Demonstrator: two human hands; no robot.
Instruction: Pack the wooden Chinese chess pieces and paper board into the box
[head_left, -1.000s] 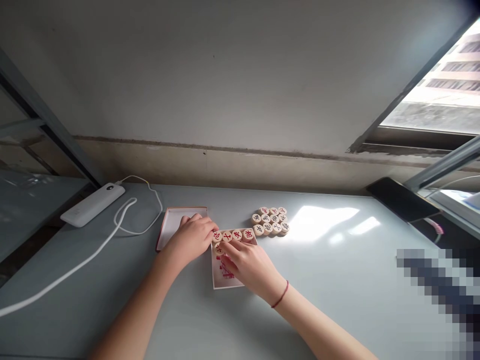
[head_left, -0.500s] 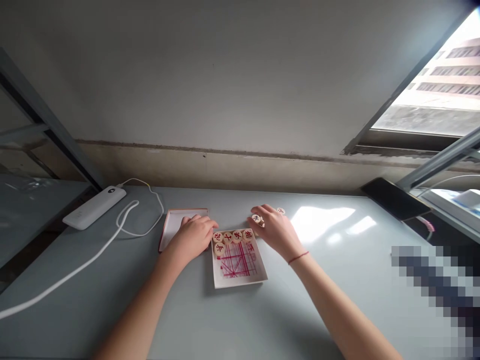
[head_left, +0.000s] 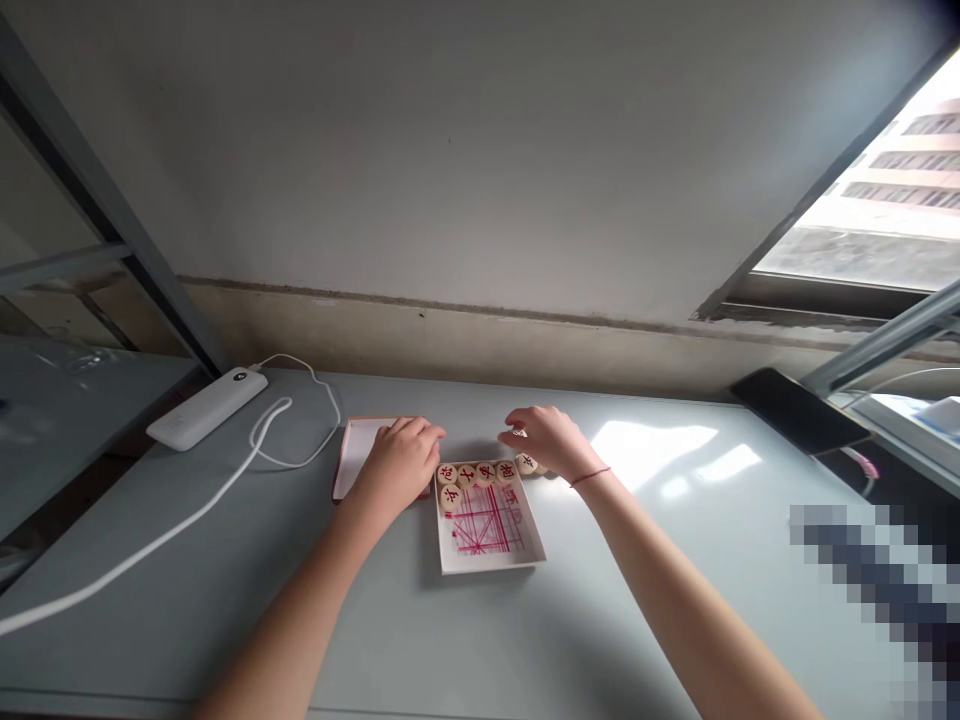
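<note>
A shallow white box stands on the desk with a red-lined sheet inside. Several round wooden Chinese chess pieces with red characters, one a corner piece, fill its far row and start a second. At the box's far left corner is my left hand, fingers loosely stretched, lying partly over the red-edged box lid. My right hand is just beyond the box's far right corner, thumb and forefinger curled around a chess piece that is mostly hidden. Beneath that hand lie more loose pieces, partly covered.
A white power bank with a white cable lies on the left of the grey desk. A black phone leans at the far right by a metal frame. The wall rises behind.
The view has shifted slightly, moving the scene to the right. My right hand has drawn slightly nearer the box, and a loose piece now shows beside the box's corner. My left hand keeps its place.
</note>
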